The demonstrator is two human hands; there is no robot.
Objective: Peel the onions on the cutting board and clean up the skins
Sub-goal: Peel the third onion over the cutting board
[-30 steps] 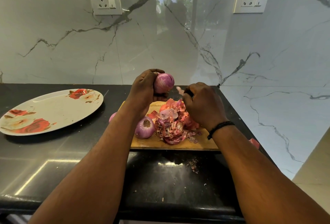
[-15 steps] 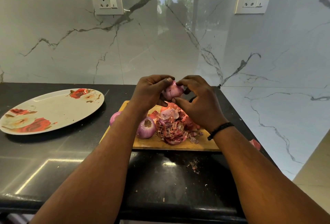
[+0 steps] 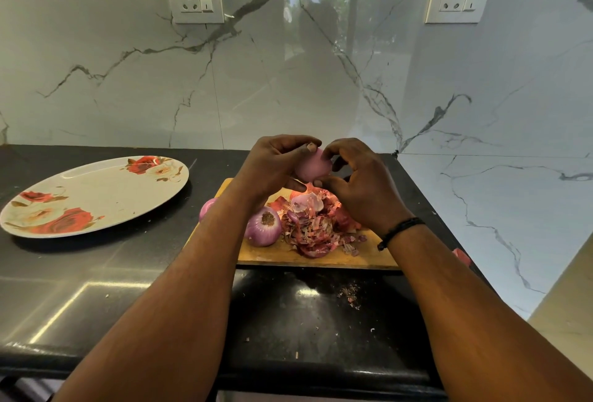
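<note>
Both hands have closed round the onion [image 3: 313,169] above the board [image 3: 321,257]. Left hand [image 3: 272,165] cups it; right hand [image 3: 359,186] pinches its top. Firm, slick, light: hold the sides, pick skin at the tip.

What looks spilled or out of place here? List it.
Small red onion-skin crumbs lie scattered on the black countertop in front of the wooden cutting board. A red skin piece sits off its right end.

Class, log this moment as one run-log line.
phase: peeling | both hands: left hand and right hand grip onion above cutting board | skins: piled on board
</note>
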